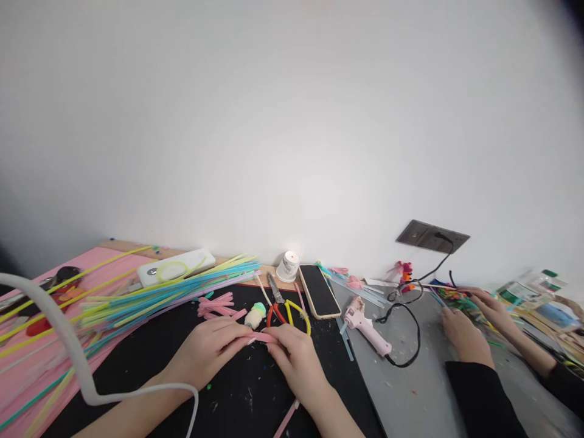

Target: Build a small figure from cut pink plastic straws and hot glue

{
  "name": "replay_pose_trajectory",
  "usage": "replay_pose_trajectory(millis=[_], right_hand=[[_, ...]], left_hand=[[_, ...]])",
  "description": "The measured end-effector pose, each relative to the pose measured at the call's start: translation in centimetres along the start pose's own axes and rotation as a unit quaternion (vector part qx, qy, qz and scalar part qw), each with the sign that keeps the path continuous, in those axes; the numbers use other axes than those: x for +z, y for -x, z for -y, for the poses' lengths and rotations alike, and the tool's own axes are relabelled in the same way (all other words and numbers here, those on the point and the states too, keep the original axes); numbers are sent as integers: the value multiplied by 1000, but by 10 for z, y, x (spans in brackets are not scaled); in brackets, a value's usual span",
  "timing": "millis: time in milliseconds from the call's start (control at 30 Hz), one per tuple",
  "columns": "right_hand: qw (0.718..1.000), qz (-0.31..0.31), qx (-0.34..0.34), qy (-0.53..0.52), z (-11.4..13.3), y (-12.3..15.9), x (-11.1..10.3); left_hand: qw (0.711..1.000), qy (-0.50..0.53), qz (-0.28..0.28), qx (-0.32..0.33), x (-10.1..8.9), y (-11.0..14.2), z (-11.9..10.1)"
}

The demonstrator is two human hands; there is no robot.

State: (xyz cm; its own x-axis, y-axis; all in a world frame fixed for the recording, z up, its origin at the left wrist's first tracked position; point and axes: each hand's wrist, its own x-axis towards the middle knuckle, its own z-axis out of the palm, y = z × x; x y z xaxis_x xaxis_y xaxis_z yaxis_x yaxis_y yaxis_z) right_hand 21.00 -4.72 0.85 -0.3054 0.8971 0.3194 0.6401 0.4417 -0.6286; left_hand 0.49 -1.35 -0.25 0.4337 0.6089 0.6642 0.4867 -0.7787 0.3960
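Over a black mat (228, 395), my left hand (212, 344) and my right hand (296, 359) pinch a short stretch of pink pipe cleaner (261, 336) between their fingertips. Below my right wrist a pink length (287, 420) shows; whether it joins the held piece is hidden. Just beyond my fingers lies a small fuzzy cream-and-green piece (255, 316). Scissors (277, 295) with red and yellow handles rest behind my right hand. A small pile of cut pink pipe cleaners (216, 305) sits behind my left hand.
Long coloured pipe cleaners (173, 289) and a white power bank (177, 267) lie left. A white cup (288, 266), a phone (319, 292) and a corded glue gun (367, 328) stand beyond and right. A white cable (77, 353) crosses the left foreground. Another person's hands (465, 331) work at right.
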Motion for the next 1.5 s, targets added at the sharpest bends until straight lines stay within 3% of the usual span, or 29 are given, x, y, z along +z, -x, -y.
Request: replay_pose_trajectory(millis=[567, 667, 933, 1500], right_hand=[[999, 17, 3, 40, -1, -2, 0], [999, 18, 0, 39, -2, -2, 0], [998, 41, 0, 41, 0, 0, 4], [999, 18, 22, -19, 3, 0, 2]], left_hand=[[1000, 22, 0, -12, -2, -3, -2], [999, 30, 15, -25, -3, -3, -1], [989, 59, 126, -47, -1, -3, 2], [985, 72, 131, -80, 0, -3, 2]])
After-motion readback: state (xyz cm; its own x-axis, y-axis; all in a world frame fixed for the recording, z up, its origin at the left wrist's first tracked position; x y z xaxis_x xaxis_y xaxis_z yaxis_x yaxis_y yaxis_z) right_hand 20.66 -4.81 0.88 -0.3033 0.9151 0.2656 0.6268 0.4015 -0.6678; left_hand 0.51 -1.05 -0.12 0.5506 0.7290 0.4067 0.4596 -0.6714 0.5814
